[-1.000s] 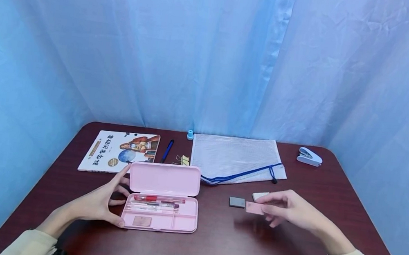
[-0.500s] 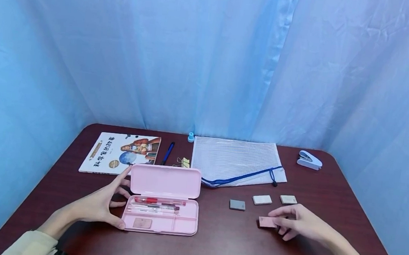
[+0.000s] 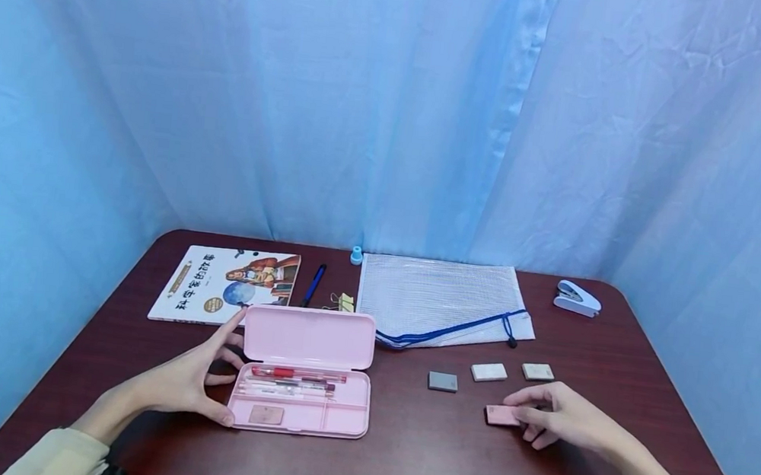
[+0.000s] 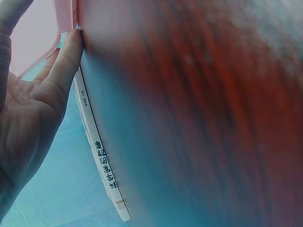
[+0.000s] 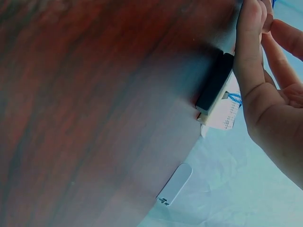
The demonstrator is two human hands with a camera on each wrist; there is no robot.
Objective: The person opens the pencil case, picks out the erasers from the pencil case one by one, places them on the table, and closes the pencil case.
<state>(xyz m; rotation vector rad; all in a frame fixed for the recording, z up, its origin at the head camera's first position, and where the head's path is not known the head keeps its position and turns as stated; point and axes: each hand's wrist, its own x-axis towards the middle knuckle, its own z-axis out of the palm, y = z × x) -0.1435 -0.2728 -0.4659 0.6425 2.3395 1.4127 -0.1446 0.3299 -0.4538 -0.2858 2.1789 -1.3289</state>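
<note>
A pink pencil case (image 3: 344,420) lies with its lid (image 3: 309,336) raised. Inside are several pens (image 3: 286,387) and a small brownish-pink eraser (image 3: 266,415). My left hand (image 3: 182,379) holds the case's left end, thumb at the front corner and index finger by the lid. To the right, my right hand (image 3: 559,417) pinches a pink eraser (image 3: 501,415) between thumb and fingers, low over the table. Behind it lie a grey eraser (image 3: 442,382), a white eraser (image 3: 488,372) and a cream eraser (image 3: 537,372), spaced apart in a row.
A picture book (image 3: 211,286), a blue pen (image 3: 313,285), a yellow binder clip (image 3: 344,302) and a small light-blue object (image 3: 356,255) lie at the back. A white mesh zip pouch (image 3: 440,297) and a white stapler (image 3: 577,298) are farther right. Curtains hang behind the dark table (image 3: 399,469).
My right hand has carried the pink eraser right and nearer to me, away from the grey one, bringing the white and cream erasers into full view. My left hand stays on the case.
</note>
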